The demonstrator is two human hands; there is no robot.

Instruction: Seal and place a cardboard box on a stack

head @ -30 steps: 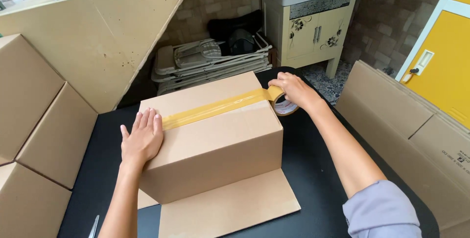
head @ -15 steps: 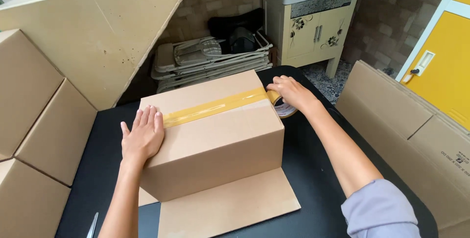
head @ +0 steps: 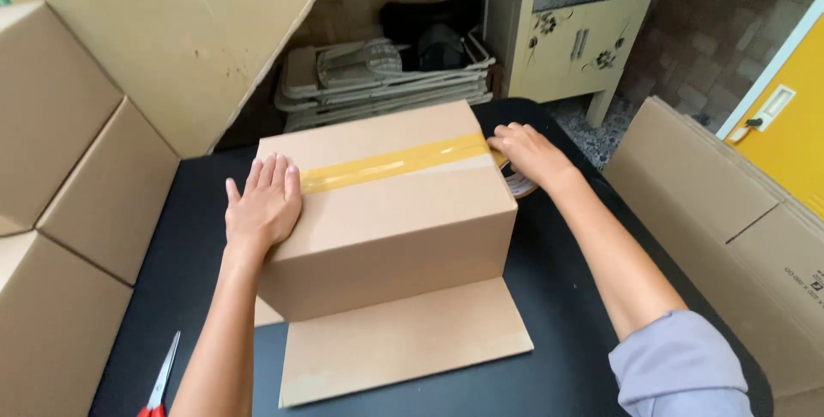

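— Starting with the biggest: a black tabletop, and on its middle a brown cardboard box, long axis running left edge to right edge, one loose flap lying flat toward the near edge.

— And the tape?

— A yellow-brown tape strip runs along the box's top on that same long axis, from just beside the left hand to the right top edge, where it bends over out of sight.

— Left hand doing what?

— Flat, palm down on the top left corner of the box, fingers straight and close together, thumb out to the side. It pinches nothing.

— Right hand?

— The right hand is at the box's far right top edge, fingers curled down over the strip's end. Under it a tape roll peeks out, just off the box's right side, over the tabletop's far right part. Whether the fingers grip the roll or only press the tape, I cannot tell.

— Nearer hand to the roll?

— The right, touching or nearly so; the left is a whole box-length off.

— Smallest item?

— Red-handled scissors at the near left corner, well apart from both hands.
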